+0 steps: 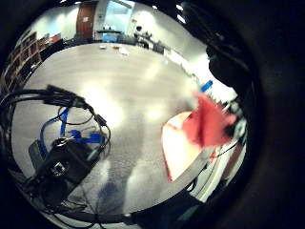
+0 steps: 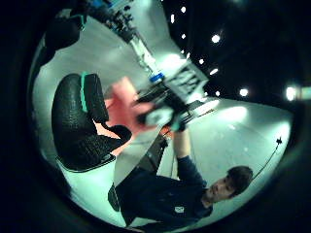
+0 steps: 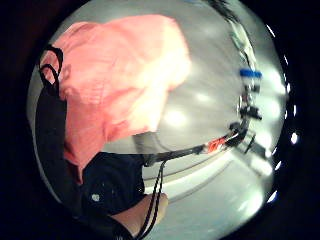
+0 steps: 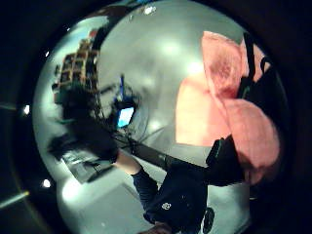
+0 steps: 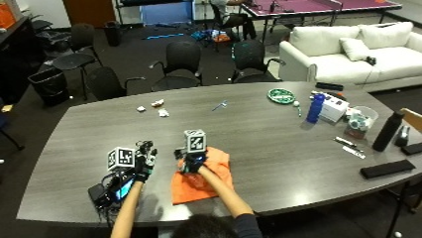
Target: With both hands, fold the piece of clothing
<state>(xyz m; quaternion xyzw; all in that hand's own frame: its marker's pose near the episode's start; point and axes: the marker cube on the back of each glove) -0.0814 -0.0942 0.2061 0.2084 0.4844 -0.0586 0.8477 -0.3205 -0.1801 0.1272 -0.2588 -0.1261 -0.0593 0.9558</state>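
Observation:
An orange garment (image 5: 206,182) lies near the table's (image 5: 264,131) front edge, in front of the person. My right hand (image 5: 193,162) grips its far left part and holds that part lifted above the rest; the cloth fills the right palm views (image 3: 120,75) (image 4: 219,97). My left hand (image 5: 143,166) hovers over bare table to the left of the garment, fingers fairly straight, holding nothing. From the left palm the lifted cloth (image 1: 205,121) shows hanging from the other hand, apart from my left fingers (image 2: 77,121).
A black device with cables (image 5: 105,191) sits under my left forearm at the table's front left. On the far right stand a blue bottle (image 5: 316,108), a white box (image 5: 335,106), a green plate (image 5: 282,95) and a black bottle (image 5: 387,130). Chairs line the far edge.

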